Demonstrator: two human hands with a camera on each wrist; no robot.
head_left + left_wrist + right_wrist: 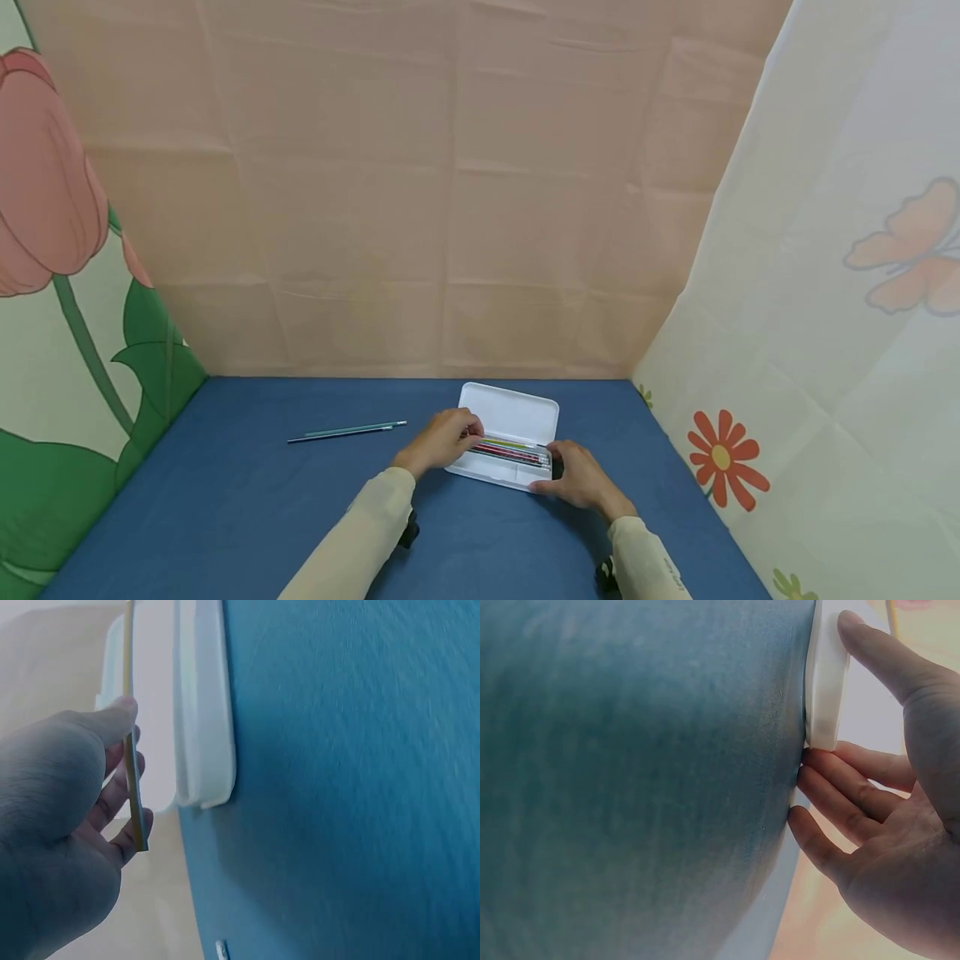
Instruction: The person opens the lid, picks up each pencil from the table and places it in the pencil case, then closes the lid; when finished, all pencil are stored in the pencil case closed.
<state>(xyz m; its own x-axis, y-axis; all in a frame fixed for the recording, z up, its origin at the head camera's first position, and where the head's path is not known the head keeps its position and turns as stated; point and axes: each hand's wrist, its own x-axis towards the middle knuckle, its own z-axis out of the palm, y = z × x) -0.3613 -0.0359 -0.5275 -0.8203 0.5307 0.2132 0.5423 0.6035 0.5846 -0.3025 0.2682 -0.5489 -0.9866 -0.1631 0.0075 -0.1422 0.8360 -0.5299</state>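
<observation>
A white pencil case (pixel 508 412) lies open on the blue table, its lid raised at the back. Several pencils (pixel 517 455), red and dark ones among them, lie in its tray. Over the case's left end, my left hand (pixel 444 437) holds a yellowish pencil (pixel 133 776) between thumb and fingers; it extends lengthwise above the tray. My right hand (pixel 581 477) grips the case's right end, thumb (pixel 855 626) on the front rim and fingers (pixel 851 784) around the short side.
Left of the case, a teal pencil (pixel 337 432) and a dark pencil (pixel 322 437) lie side by side on the blue tabletop (pixel 225 500). A tan cloth backdrop (pixel 420 208) rises behind the table. Printed curtains (pixel 810 375) stand at both sides.
</observation>
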